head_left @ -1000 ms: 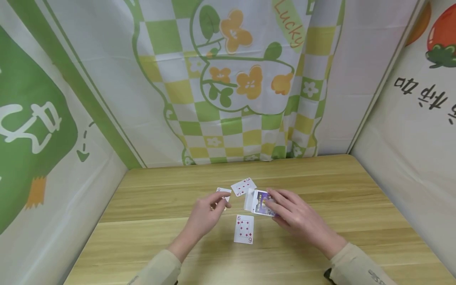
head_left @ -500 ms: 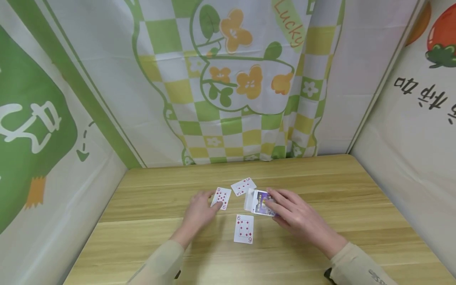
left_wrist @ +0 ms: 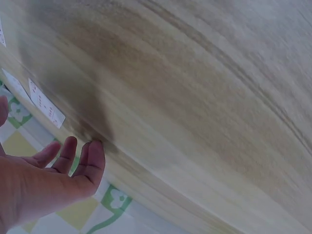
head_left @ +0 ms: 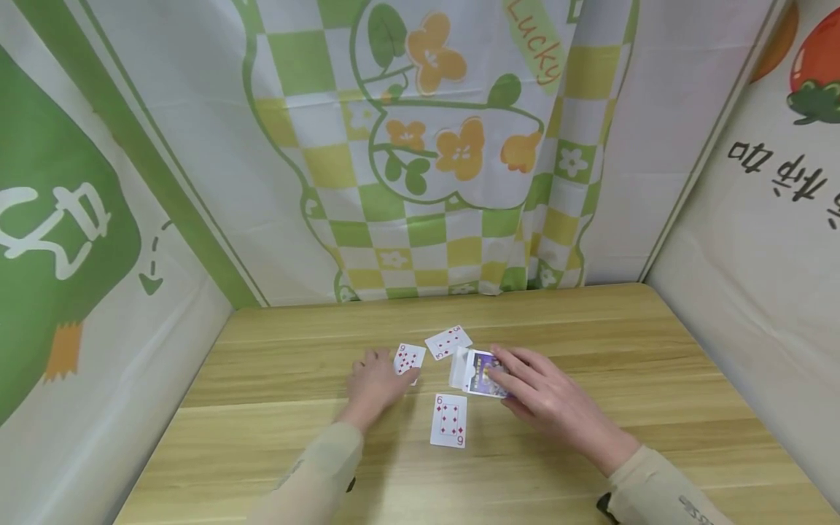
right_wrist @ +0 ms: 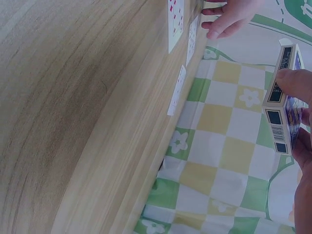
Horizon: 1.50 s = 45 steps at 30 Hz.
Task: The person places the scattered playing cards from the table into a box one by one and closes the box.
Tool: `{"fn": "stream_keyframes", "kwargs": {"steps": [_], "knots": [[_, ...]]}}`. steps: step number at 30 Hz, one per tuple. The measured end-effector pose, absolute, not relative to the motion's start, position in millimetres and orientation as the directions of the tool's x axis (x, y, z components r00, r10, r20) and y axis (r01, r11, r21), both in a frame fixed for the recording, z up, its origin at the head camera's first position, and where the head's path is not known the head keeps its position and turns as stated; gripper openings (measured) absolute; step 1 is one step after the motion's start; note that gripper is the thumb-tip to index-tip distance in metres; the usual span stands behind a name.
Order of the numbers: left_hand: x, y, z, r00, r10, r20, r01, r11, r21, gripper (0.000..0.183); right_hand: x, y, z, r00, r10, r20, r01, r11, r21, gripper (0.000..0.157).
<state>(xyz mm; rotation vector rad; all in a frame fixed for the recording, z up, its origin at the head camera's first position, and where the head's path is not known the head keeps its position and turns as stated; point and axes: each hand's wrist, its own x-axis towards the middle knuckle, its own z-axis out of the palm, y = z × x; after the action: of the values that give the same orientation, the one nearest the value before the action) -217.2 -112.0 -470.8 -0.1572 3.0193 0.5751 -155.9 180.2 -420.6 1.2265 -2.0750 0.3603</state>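
My right hand [head_left: 547, 397] grips a purple playing-card box [head_left: 487, 374] by its sides, with the white flap standing open toward the left. In the right wrist view the thumb presses the dark, barcoded side of the box [right_wrist: 275, 129]. My left hand [head_left: 375, 385] is beside the nine of diamonds [head_left: 409, 357], its thumb overlapping the card's lower right corner in the head view. Loosely bent and holding nothing, its fingers [left_wrist: 95, 158] show in the left wrist view; whether they touch the table is unclear. Face up lie the six of diamonds [head_left: 449, 421] and a red diamond card [head_left: 448, 342], apparently a five.
The wooden table [head_left: 275, 430] ends at a hanging checked cloth [head_left: 426, 240] at the back. Printed cloth walls stand to the left [head_left: 190, 277] and right [head_left: 735, 270].
My left hand has moved left from above the nine of diamonds, uncovering most of it, and its fingers have loosened. The right hand and box stay in place.
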Motion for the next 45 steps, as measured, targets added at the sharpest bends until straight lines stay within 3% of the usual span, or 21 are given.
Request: {"fn": "stream_keyframes", "kwargs": {"steps": [18,34,45], "knots": [[-225,-107,-492,-0.995,-0.101,-0.014,-0.102,0.978,0.181,0.097,-156,182,-422,-0.340,-0.662,0.668,-0.852,0.518,0.079,0.041],[-224,-122,-480,-0.990,-0.110,-0.089,-0.133,0.934,0.332,0.065,-154,182,-422,-0.338,-0.660,0.671,-0.848,0.523,0.087,0.051],[-225,-139,-475,-0.988,-0.079,-0.131,-0.122,0.924,0.363,0.052,-155,180,-423,-0.319,-0.660,0.680,-0.853,0.513,0.098,0.044]]}}
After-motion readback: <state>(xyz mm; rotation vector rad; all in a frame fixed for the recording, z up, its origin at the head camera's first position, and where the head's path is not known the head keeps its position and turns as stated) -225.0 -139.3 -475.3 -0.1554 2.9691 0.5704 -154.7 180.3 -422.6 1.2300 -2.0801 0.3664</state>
